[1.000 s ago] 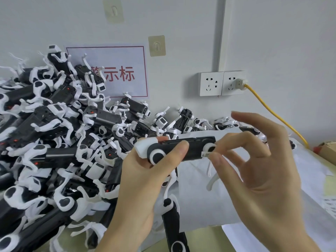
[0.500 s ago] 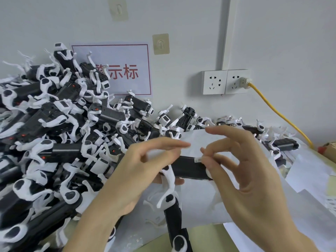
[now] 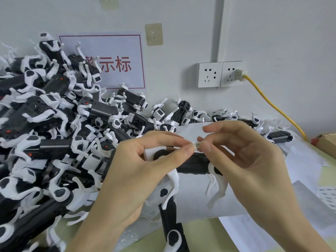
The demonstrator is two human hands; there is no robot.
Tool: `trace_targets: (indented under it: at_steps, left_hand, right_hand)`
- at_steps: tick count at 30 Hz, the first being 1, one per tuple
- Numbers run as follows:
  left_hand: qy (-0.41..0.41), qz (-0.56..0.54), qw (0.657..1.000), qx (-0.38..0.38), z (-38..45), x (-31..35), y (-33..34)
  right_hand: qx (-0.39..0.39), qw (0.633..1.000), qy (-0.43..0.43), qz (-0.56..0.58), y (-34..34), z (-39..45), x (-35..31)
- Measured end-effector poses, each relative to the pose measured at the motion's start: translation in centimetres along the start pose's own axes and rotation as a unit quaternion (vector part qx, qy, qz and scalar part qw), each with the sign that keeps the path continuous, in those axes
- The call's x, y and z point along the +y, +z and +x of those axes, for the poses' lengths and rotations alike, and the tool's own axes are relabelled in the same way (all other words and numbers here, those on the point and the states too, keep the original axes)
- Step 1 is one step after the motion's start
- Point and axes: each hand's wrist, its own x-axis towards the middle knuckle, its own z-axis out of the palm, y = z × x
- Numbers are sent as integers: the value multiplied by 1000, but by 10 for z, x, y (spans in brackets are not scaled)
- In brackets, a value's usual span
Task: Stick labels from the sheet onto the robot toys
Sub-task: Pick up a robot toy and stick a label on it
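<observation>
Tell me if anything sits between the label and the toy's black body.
Nothing visible does. Both the left hand and right hand pinch the label right above the toy, whose black top is bare just below it. Only the pinching fingertips crowd the spot.

The single head-worn camera (wide-angle, no second view) looks forward and slightly down from close above the table's near edge [image 3: 209, 242], facing the rear wall [image 3: 272, 33] across the full surface.
</observation>
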Motion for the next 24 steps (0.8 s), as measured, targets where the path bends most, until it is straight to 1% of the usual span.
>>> trace_targets:
  at_steps: [15, 19, 22, 24]
  left_hand:
    - [-15, -20, 1000, -3, -2, 3, -1]
    - [-40, -28, 999, -3, -2, 3, -2]
    - [-44, -31, 999, 4, -1, 3, -1]
    - [-39, -33, 999, 5, -2, 4, -2]
  right_hand:
    - [-27, 999, 14, -11, -1, -2, -5]
    - [-11, 1000, 21, -5, 0, -3, -6]
    - [5, 1000, 28, -4, 0, -1, -7]
    - [0, 999, 36, -12, 0, 0, -8]
